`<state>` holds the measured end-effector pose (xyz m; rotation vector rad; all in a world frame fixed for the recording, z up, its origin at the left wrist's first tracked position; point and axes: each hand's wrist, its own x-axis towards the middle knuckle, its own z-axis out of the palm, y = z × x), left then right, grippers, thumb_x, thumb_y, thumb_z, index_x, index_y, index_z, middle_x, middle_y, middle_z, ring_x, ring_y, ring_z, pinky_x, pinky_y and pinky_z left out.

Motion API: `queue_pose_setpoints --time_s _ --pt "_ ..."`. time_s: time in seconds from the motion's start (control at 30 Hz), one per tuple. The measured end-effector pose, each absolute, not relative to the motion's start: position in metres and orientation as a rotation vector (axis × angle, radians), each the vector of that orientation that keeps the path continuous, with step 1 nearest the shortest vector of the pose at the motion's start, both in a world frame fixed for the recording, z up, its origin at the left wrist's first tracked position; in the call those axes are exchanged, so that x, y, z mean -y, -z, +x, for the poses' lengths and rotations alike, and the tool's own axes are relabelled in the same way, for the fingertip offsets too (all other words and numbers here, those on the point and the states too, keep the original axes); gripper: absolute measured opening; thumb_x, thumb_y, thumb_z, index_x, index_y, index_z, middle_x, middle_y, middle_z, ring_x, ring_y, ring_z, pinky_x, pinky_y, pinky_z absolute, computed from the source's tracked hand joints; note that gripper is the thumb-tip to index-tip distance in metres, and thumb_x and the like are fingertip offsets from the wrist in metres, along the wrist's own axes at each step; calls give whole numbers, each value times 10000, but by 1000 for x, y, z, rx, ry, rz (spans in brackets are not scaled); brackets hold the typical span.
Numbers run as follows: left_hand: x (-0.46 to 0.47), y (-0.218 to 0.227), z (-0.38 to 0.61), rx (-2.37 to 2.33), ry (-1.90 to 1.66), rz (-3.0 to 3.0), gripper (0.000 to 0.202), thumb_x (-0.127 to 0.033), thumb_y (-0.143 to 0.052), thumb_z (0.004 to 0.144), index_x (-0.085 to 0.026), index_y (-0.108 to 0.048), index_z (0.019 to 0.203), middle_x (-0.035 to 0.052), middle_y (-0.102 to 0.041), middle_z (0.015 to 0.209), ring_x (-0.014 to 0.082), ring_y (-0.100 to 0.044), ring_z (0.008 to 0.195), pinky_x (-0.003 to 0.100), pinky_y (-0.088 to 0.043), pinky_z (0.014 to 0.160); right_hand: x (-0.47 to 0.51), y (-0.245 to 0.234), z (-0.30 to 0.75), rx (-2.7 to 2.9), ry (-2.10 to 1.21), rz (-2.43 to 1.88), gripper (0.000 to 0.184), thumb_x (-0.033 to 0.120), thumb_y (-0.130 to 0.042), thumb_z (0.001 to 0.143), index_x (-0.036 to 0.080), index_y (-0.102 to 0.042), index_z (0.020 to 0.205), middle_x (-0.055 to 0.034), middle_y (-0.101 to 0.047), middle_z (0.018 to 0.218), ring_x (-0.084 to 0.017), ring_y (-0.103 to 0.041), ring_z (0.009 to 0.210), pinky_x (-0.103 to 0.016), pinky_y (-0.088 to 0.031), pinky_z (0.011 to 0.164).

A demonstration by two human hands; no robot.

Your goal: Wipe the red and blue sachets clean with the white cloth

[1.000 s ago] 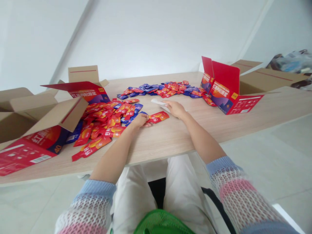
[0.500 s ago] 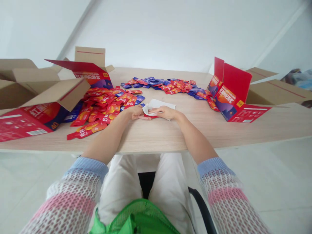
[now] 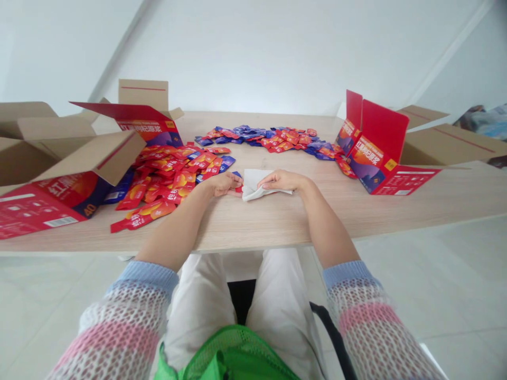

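My left hand (image 3: 224, 183) rests on the wooden table (image 3: 277, 221) with its fingers curled on one end of a red sachet (image 3: 239, 188), most of which is hidden. My right hand (image 3: 282, 181) pinches a white cloth (image 3: 253, 186) that lies folded over that sachet. Just left of my left hand spreads a heap of red and blue sachets (image 3: 170, 179).
A second spread of sachets (image 3: 273, 138) lies at the back of the table. Open red cartons (image 3: 376, 153) stand at the right and another red carton (image 3: 146, 126) at the back left. Brown cardboard boxes (image 3: 51, 148) sit at the left, more (image 3: 447, 140) at the far right.
A second ago my left hand held the red sachet bare on the table and my right hand lay on the cloth further back. The cloth has since been brought over the sachet.
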<state>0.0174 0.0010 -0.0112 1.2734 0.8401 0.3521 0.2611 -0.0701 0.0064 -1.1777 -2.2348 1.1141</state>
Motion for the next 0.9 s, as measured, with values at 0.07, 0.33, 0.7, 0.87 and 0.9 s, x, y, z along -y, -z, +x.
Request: queue_pose_setpoints --time_s 0.07,0.33,0.7,0.87,0.9 --pt "0 10 17 -830 -337 1260 127 47 -655 732 -69 -689 771 99 -707 742 162 -689 640 291 -586 733 69 -6 267 2220 -1120 -1239 544 539 -634 746 142 -702 1112 -67 -701 1057 -207 -607 949 -294 -432 865" --pt "3 9 17 -845 -368 1242 145 69 -598 752 -52 -665 708 126 -698 724 210 -703 677 317 -595 716 63 -1 310 2023 -866 -1712 401 442 -633 803 191 -710 1106 -28 -716 1019 -174 -622 875 -246 -448 816" --pt "0 11 18 -875 -417 1213 162 78 -557 782 -73 -596 736 53 -637 680 195 -708 697 328 -599 751 69 -10 306 1570 -68 -2191 391 447 -421 940 275 -640 1215 -67 -646 1204 -241 -572 1083 -304 -420 877" --pt "4 13 22 -892 -451 1193 189 72 -537 803 -85 -564 701 34 -613 645 195 -708 706 361 -580 808 65 0 254 1742 -105 -1987 451 503 -344 950 301 -612 1250 -65 -599 1270 -293 -519 1151 -372 -376 934" --pt "4 13 23 -892 -449 1192 191 65 -536 810 -87 -561 697 38 -617 643 197 -709 719 361 -575 819 65 3 243 1795 -122 -1963 423 482 -358 951 315 -621 1237 -61 -613 1248 -291 -535 1129 -373 -384 915"
